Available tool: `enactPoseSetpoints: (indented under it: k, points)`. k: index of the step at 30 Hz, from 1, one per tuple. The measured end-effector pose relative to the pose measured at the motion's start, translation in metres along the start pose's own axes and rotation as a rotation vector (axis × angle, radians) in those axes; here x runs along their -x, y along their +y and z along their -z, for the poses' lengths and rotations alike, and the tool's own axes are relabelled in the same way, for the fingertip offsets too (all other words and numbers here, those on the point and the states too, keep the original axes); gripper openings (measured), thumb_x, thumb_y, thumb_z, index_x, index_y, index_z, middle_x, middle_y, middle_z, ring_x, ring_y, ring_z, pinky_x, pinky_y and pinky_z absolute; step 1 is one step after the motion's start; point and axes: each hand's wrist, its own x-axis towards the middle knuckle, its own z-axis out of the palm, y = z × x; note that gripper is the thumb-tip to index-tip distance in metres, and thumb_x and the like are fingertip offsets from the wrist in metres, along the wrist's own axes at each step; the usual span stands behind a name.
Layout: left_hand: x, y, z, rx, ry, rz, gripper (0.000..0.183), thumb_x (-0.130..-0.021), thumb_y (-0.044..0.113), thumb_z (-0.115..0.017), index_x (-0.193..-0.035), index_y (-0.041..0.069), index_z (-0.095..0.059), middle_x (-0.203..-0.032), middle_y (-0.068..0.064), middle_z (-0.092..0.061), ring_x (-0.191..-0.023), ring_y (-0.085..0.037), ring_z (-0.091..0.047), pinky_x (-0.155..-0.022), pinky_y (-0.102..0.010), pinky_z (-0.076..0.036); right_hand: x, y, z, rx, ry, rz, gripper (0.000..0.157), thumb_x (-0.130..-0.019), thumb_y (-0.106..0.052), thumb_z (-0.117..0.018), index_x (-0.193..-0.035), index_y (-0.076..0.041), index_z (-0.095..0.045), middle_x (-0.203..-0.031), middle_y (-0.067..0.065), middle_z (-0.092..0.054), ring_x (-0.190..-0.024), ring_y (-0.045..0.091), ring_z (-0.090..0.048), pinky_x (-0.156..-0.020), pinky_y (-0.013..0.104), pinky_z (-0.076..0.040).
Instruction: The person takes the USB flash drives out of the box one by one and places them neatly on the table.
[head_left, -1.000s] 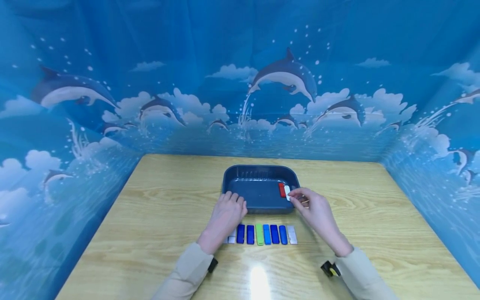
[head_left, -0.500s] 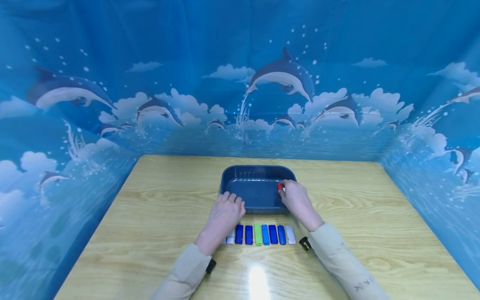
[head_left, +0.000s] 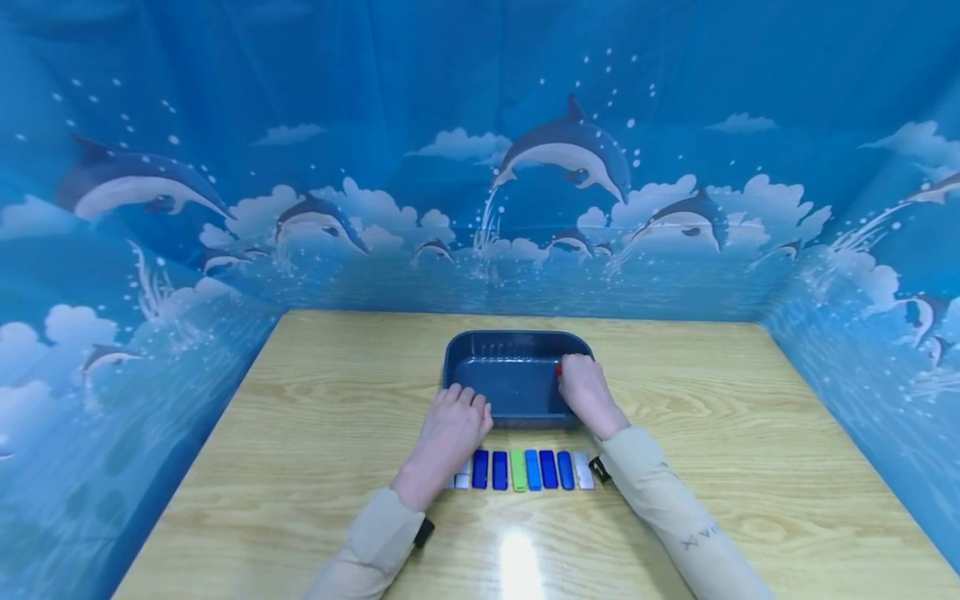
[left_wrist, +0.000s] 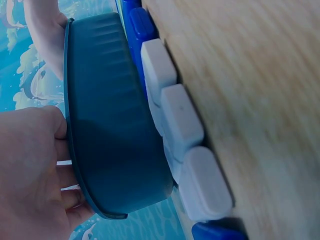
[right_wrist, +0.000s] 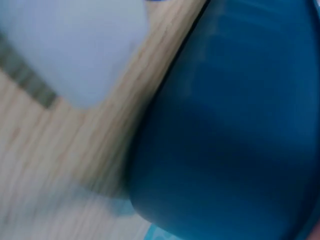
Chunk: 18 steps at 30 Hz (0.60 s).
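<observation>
Head view: blue tray [head_left: 517, 343] at frame centre on the desk [head_left: 315, 417]; left hand [head_left: 450, 429] grips its near-left rim; right hand [head_left: 585, 392] covers the tray's right side over a red block [head_left: 558, 369], grip not discernible. Row of blocks [head_left: 525, 469] below the tray.

Left wrist view: left hand [left_wrist: 30, 175], lower left, fingers curled round tray [left_wrist: 110, 125] rim; white blocks [left_wrist: 175, 120] alongside.

Right wrist view: blurred tray [right_wrist: 230, 125] wall fills the right; hand unseen.

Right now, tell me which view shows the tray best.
The head view: the whole tray shows, rim and inside, with the left hand at its near left corner and the right hand over its right side. The left wrist view shows only its outer wall and rim; the right wrist view, a blurred corner.
</observation>
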Motion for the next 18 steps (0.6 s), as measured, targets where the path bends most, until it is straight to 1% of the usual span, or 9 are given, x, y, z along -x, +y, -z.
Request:
enactPoseSetpoints:
  k: [3,7,11,14,16,17,18]
  points:
    - [0.0,0.0,0.001,0.0,0.002,0.0,0.022,-0.102,0.025,-0.059,-0.088,0.011,-0.069,-0.083,-0.002,-0.066,-0.085,-0.021,-0.062,-0.087,-0.035,-0.053,-0.002,0.0,-0.002,0.02,0.011,0.019,0.017,-0.089,0.002,-0.067,-0.073,0.0,-0.063,-0.078,0.018,-0.066,-0.078,0.035,-0.067,-0.069,0.049,-0.057]
    - [0.0,0.0,0.001,-0.008,0.003,-0.002,0.022,-0.101,0.025,-0.059,-0.087,0.011,-0.069,-0.082,-0.002,-0.065,-0.084,-0.021,-0.061,-0.085,-0.035,-0.053,-0.003,0.0,-0.004,0.016,0.019,0.025,0.015,-0.089,-0.001,-0.07,-0.074,0.002,-0.067,-0.082,0.019,-0.065,-0.082,0.034,-0.067,-0.071,0.048,-0.057]
    - [0.0,0.0,0.002,-0.013,-0.011,-0.001,0.023,-0.102,0.026,-0.058,-0.089,0.011,-0.069,-0.084,-0.002,-0.067,-0.085,-0.021,-0.062,-0.087,-0.035,-0.053,-0.004,0.0,-0.007,0.009,0.022,0.03,0.017,-0.089,-0.005,-0.073,-0.074,0.001,-0.069,-0.086,0.02,-0.063,-0.079,0.034,-0.065,-0.069,0.047,-0.057]
    - [-0.001,0.001,0.002,-0.014,-0.023,-0.003,0.023,-0.102,0.026,-0.058,-0.091,0.01,-0.07,-0.086,-0.002,-0.068,-0.087,-0.021,-0.063,-0.09,-0.036,-0.053,-0.005,0.0,-0.009,0.01,0.021,0.035,0.014,-0.088,-0.003,-0.073,-0.074,0.0,-0.071,-0.087,0.02,-0.061,-0.078,0.034,-0.065,-0.067,0.048,-0.057]
    - [-0.001,0.0,0.001,-0.013,-0.028,-0.002,0.023,-0.102,0.026,-0.058,-0.091,0.01,-0.07,-0.086,-0.003,-0.069,-0.088,-0.021,-0.063,-0.091,-0.036,-0.052,-0.005,0.001,-0.01,0.016,0.021,0.046,0.009,-0.087,0.0,-0.072,-0.078,0.0,-0.072,-0.087,0.019,-0.06,-0.079,0.035,-0.064,-0.068,0.048,-0.057]
    - [-0.001,0.0,0.001,-0.015,-0.029,-0.003,0.023,-0.103,0.026,-0.057,-0.091,0.01,-0.07,-0.086,-0.003,-0.069,-0.088,-0.021,-0.063,-0.091,-0.036,-0.052,-0.006,0.001,-0.011,0.015,0.023,0.05,0.004,-0.086,0.001,-0.072,-0.082,0.001,-0.072,-0.088,0.02,-0.06,-0.08,0.035,-0.064,-0.068,0.048,-0.057]
    - [-0.001,0.0,0.0,-0.017,-0.029,-0.003,0.023,-0.103,0.026,-0.057,-0.091,0.01,-0.07,-0.086,-0.003,-0.068,-0.088,-0.021,-0.063,-0.092,-0.036,-0.052,-0.006,0.001,-0.011,0.012,0.025,0.053,0.003,-0.085,0.003,-0.071,-0.087,0.001,-0.073,-0.089,0.02,-0.06,-0.082,0.036,-0.064,-0.07,0.048,-0.057]
